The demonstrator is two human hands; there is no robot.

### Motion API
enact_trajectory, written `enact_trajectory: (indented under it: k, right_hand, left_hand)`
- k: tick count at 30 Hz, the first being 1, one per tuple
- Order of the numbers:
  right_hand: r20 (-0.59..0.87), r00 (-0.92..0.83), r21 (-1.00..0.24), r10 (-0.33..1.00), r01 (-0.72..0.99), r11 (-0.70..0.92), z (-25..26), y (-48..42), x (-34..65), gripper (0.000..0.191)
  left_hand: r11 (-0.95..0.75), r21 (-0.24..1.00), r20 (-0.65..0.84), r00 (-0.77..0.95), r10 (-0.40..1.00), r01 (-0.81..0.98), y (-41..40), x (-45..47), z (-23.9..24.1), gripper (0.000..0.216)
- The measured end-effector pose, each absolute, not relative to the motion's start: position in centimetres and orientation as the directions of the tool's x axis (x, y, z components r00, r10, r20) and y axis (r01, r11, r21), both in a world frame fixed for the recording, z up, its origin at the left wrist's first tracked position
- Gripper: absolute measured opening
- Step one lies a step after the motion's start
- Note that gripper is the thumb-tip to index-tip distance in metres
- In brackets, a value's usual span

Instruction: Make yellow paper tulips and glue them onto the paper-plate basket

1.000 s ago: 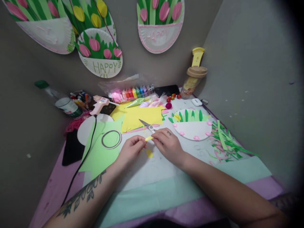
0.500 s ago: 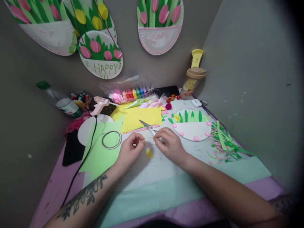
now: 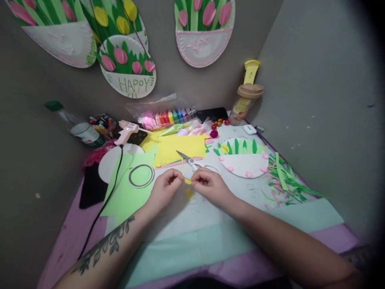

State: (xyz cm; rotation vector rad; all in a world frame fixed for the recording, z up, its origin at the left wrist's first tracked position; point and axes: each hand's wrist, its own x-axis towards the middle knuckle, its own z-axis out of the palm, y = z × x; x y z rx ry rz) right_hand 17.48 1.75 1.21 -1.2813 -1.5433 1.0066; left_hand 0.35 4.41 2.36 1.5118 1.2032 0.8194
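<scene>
Between both hands is a small yellow paper piece [image 3: 187, 181], pinched at its two ends. My left hand [image 3: 169, 185] grips its left end with thumb and forefinger. At the right end, the fingertips of my right hand [image 3: 210, 185] are closed on the same piece. A second yellow paper piece [image 3: 189, 194] lies on the white paper just below them. Scissors [image 3: 191, 161] with white handles rest behind my right hand, blades partly spread and pointing up left. To the right lies a paper plate [image 3: 243, 165] with green paper leaves, a yellow flower and small pink flowers along it.
Yellow sheets [image 3: 180, 148] and green paper [image 3: 128, 192] cover the middle and left. A pink glue gun [image 3: 128, 132] trails a black cord. A tape roll [image 3: 141, 176] sits left; paper scraps [image 3: 284, 180] pile up right. A bottle [image 3: 84, 132] and a lidded cup [image 3: 245, 102] stand behind.
The hands have drawn closer together. The yellow piece between them, seen as a thin edge before, now shows its face. My right hand has shifted slightly left and down, uncovering more of the scissors' handles.
</scene>
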Motion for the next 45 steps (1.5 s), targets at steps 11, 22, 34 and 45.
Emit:
enact_trajectory:
  k: [11, 22, 34, 45]
  right_hand:
    - [-0.001, -0.033, -0.981, 0.999, 0.196, 0.005, 0.8, 1.7, 17.3, 0.004]
    - [0.036, -0.044, -0.943, 0.998, 0.328, 0.049, 0.5, 1.8, 18.0, 0.006]
    - [0.075, -0.07, -0.947, 0.995, 0.306, 0.093, -0.1, 1.5, 17.8, 0.007]
    - [0.122, -0.251, -0.821, 0.96, 0.518, 0.24, 0.4, 1.4, 18.6, 0.022]
  left_hand:
    - [-0.017, 0.939, -0.084, 0.276, 0.958, 0.342, 4.5, 0.3, 3.0, 0.018]
    - [-0.023, 0.927, -0.102, 0.31, 0.945, 0.376, 4.5, -0.6, 3.6, 0.017]
    - [0.085, 0.932, -0.194, 0.288, 0.938, 0.352, 4.0, 0.4, 2.7, 0.025]
    - [0.011, 0.929, -0.145, 0.334, 0.931, 0.37, 4.5, -1.0, 3.5, 0.019]
